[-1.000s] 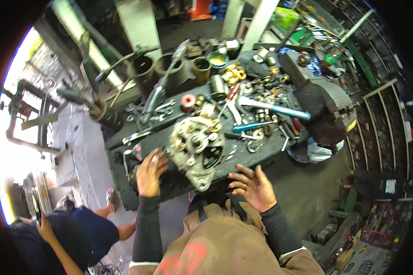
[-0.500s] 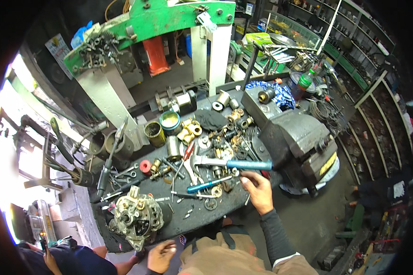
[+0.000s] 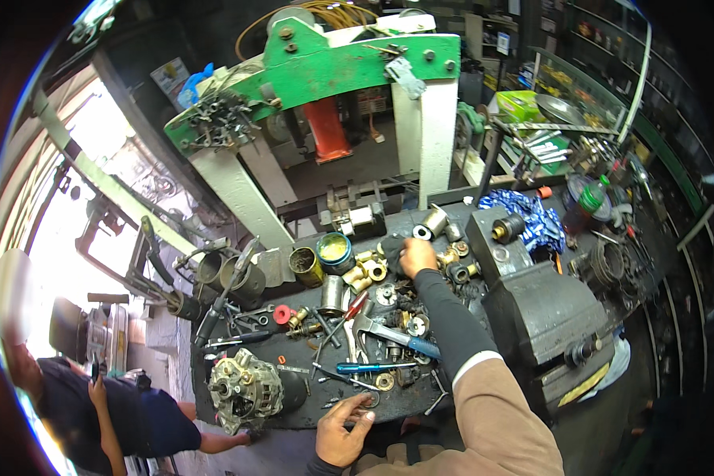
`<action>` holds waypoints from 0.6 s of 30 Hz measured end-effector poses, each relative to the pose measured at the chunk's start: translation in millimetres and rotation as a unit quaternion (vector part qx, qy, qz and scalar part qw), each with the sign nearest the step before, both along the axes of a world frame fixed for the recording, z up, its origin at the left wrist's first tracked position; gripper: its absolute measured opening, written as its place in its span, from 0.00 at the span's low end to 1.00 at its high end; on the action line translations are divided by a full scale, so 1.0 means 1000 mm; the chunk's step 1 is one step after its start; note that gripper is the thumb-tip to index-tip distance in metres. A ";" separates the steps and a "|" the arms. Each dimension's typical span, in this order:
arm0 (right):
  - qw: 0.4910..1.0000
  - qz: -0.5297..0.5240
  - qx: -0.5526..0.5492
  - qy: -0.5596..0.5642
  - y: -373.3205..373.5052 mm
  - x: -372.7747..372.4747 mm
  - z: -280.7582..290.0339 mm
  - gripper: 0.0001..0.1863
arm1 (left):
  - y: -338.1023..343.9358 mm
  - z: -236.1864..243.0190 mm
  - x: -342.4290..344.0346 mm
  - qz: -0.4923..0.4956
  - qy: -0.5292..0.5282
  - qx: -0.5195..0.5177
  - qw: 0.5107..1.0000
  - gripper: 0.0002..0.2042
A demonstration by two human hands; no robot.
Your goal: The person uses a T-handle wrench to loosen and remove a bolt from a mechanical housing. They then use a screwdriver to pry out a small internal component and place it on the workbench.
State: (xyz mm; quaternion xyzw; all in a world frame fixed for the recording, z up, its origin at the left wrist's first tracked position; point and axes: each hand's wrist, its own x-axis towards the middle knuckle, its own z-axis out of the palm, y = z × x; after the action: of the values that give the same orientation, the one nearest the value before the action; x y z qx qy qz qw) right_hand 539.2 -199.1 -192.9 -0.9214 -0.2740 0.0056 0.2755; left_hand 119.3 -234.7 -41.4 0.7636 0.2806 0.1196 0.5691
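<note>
My right hand reaches far across the bench, its fingers closed on a black rag. The rag sits behind several brass bushings. My left hand is at the bench's near edge, fingers apart, beside a small metal ring. Between my hands lie a blue-handled hammer, partly under my right forearm, and a blue-handled screwdriver. An alternator stands at the bench's left end.
A large vise occupies the right side. Open tins, one with yellow grease, stand at the back left. Behind rises a green and white press frame. Another person is at the lower left.
My right hand has left the hammer's handle end and reached forward to the black rag. My left hand has come up to the bench edge. The view has shifted left.
</note>
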 end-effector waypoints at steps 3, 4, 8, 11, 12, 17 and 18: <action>0.904 -0.055 0.385 0.175 -0.026 0.007 0.019 0.14 | 0.009 -0.017 -0.005 0.062 -0.015 -0.072 0.995 0.17; 0.796 -0.058 0.504 0.331 -0.036 0.006 0.027 0.15 | 0.012 -0.018 -0.003 0.090 -0.032 -0.119 0.988 0.17; 0.604 0.097 0.650 0.450 -0.069 -0.028 0.032 0.22 | 0.028 0.018 0.015 0.091 -0.075 -0.040 0.992 0.17; 0.620 0.044 0.623 0.474 -0.086 -0.075 0.059 0.22 | 0.048 0.055 0.028 0.049 -0.105 0.061 0.991 0.18; 0.679 -0.030 0.574 0.457 -0.096 -0.080 0.063 0.22 | 0.056 0.061 0.028 0.029 -0.116 0.109 0.987 0.19; 0.610 0.267 0.580 0.469 -0.096 -0.093 0.125 0.28 | 0.087 0.121 -0.005 0.056 -0.261 0.197 0.943 0.19; 0.588 0.265 0.580 0.498 -0.084 -0.111 0.149 0.27 | 0.098 0.127 -0.020 0.077 -0.301 0.227 0.923 0.19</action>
State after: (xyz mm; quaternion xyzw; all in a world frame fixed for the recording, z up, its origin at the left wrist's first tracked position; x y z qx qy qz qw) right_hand 428.6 -282.6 -44.3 -0.3068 -0.2715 0.3760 0.8311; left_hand 99.0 -136.7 85.1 0.7761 0.1196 0.4480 0.4274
